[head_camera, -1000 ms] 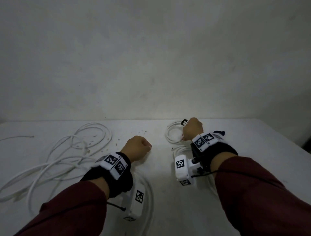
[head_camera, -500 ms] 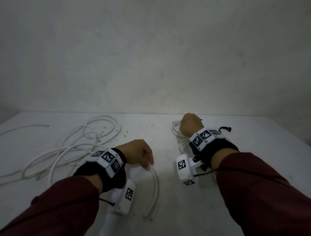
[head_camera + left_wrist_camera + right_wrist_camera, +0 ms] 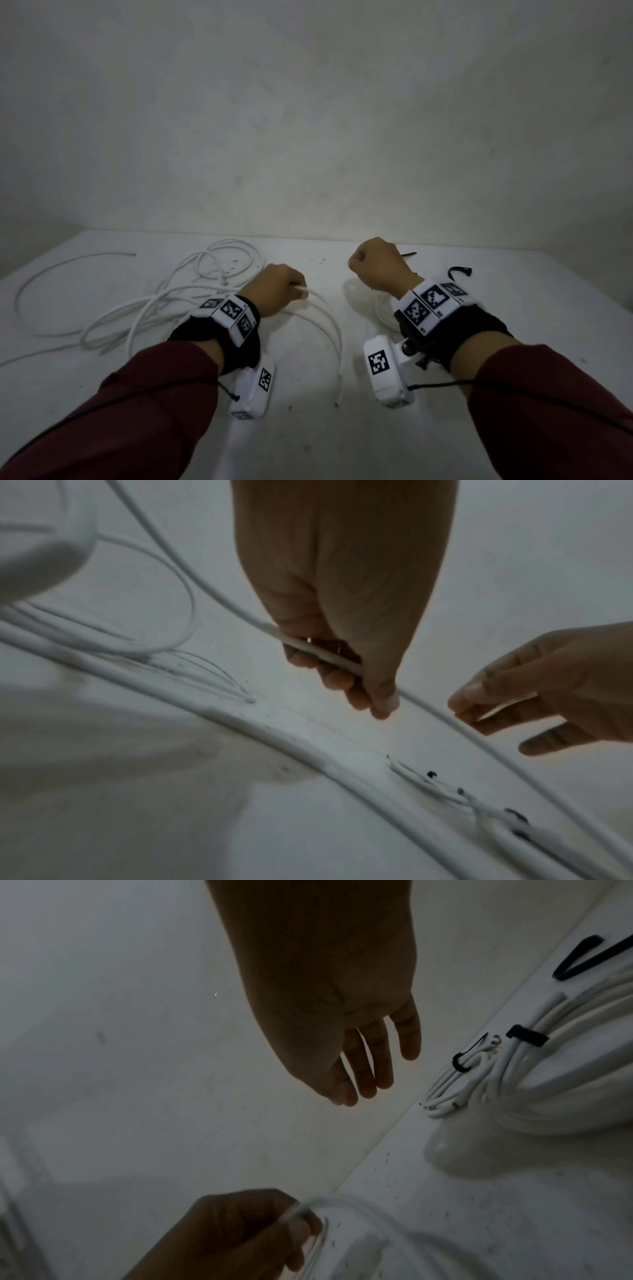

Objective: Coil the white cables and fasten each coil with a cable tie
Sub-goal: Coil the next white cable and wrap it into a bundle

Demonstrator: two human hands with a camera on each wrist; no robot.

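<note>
Two hands over white table (image 3: 513, 342): left hand (image 3: 279, 289) grips cable (image 3: 329, 318), right hand (image 3: 378, 267) relaxed.

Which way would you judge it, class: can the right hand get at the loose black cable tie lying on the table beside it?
Probably yes. The right hand holds nothing, its fingers relaxed, and the loose black cable tie lies on bare table just beside its wrist, with nothing between them.

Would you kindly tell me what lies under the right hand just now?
Under the right hand, tied white coils lie on the table, black ties around them. The head view hides most of them behind the wrist; the hand itself holds nothing.
</note>
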